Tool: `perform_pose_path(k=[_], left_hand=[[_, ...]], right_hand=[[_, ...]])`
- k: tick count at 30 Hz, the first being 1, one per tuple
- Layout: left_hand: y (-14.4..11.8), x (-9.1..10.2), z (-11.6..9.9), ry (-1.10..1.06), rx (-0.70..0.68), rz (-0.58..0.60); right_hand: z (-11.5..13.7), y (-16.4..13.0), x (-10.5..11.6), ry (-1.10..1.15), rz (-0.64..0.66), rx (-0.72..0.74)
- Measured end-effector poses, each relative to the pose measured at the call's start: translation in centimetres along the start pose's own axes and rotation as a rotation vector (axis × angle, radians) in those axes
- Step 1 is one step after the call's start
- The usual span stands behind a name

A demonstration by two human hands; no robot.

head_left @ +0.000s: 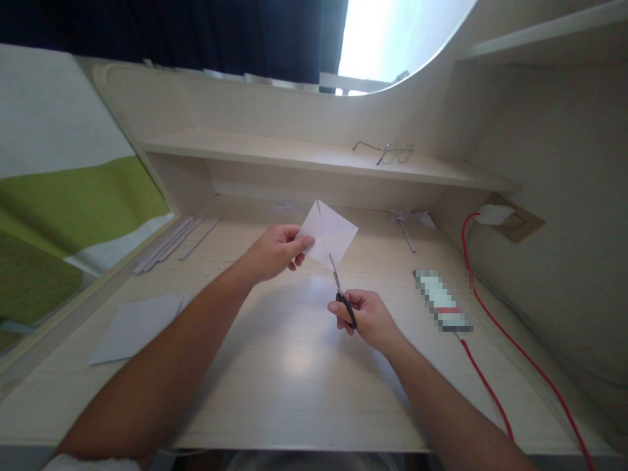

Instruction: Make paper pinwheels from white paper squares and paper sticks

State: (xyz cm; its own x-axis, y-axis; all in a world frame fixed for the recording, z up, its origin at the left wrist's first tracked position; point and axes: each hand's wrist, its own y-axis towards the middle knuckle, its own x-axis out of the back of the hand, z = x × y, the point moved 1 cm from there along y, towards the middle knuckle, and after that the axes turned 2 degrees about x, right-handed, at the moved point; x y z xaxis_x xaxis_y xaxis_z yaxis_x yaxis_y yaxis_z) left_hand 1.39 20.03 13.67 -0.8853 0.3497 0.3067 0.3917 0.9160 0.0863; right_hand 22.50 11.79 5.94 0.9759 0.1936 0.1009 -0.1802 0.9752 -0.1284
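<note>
My left hand (pixel 280 252) pinches a white square of paper (pixel 330 230) by its left corner, above the desk. A dark slit shows at the paper's top corner. Scissors (pixel 338 288) with black handles are in my right hand (pixel 367 317), thumb and fingers at the loops. The blades point up at the paper's lower corner and overlap it in view; whether they are cutting I cannot tell.
White sheets (pixel 140 324) and folded paper strips (pixel 169 245) lie on the left. A pinwheel-like paper piece (pixel 402 219) is at the back right. A phone (pixel 441 301) with a red cable (pixel 490 389) lies right. Glasses (pixel 392 154) rest on the shelf (pixel 294 152).
</note>
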Motion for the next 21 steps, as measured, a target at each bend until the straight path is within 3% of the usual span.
perform_pose_path(k=[9,21], left_hand=[[-0.31,-0.76,-0.57,0.037,0.002,0.062],[-0.12,-0.66,-0.18,0.019,0.001,0.057]], right_hand=[[0.05,-0.04,0.07,0.002,-0.007,0.021],[-0.08,0.05,0.2,-0.005,-0.047,-0.001]])
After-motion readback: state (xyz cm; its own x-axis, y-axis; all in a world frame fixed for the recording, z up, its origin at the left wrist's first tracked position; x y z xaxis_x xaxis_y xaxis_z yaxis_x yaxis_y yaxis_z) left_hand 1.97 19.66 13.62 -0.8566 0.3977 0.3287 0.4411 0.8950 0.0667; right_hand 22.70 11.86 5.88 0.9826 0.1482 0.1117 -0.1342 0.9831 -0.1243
